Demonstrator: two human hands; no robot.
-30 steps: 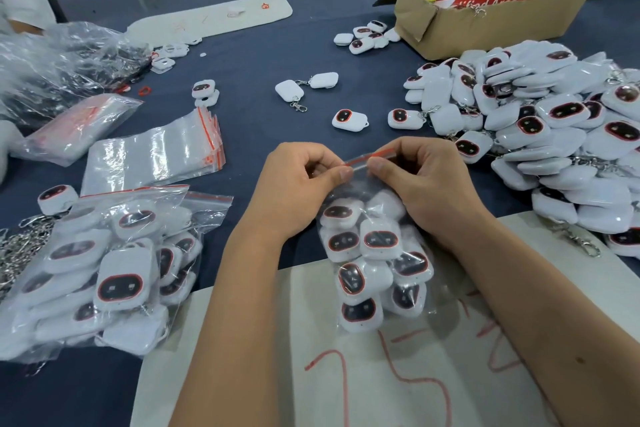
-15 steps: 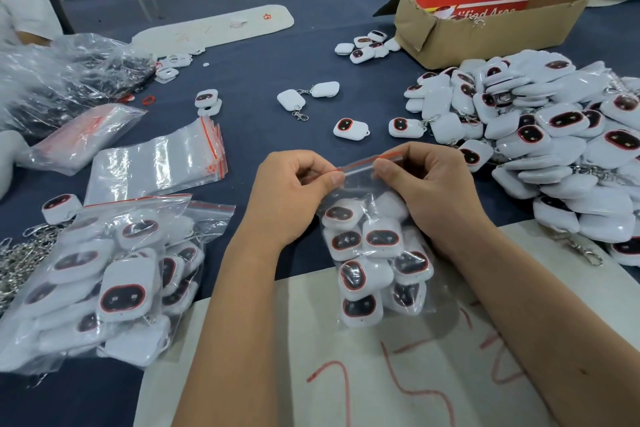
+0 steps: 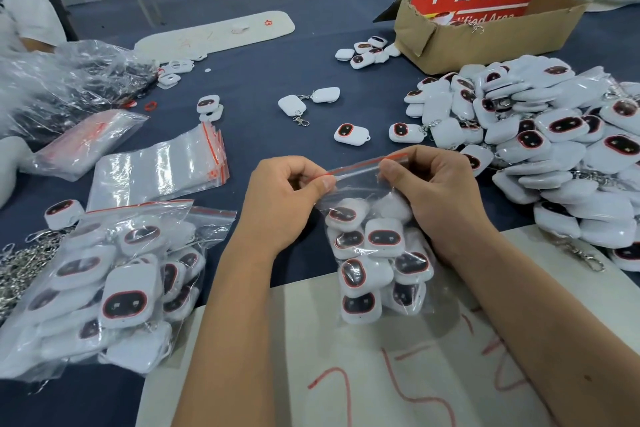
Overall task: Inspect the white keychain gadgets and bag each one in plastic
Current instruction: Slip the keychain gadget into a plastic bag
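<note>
A clear zip bag (image 3: 377, 260) filled with several white keychain gadgets hangs between my hands over the white board (image 3: 311, 374). My left hand (image 3: 287, 198) pinches the left end of its red-lined zip strip. My right hand (image 3: 436, 187) pinches the strip's right end, fingers curled over the bag's top. A big pile of loose white gadgets (image 3: 554, 142) lies to the right. Two filled bags (image 3: 110, 288) lie at the left.
A stack of empty zip bags (image 3: 159, 170) lies left of centre. A cardboard box (image 3: 485, 35) with a red sign stands at the back right. Single gadgets (image 3: 351, 133) are scattered on the blue cloth. Metal chains (image 3: 17, 270) and crumpled plastic (image 3: 62, 87) sit at the left.
My hands have drawn apart along the zip strip, the right thumb sliding to the right end. The bag hangs slightly lower on the board.
</note>
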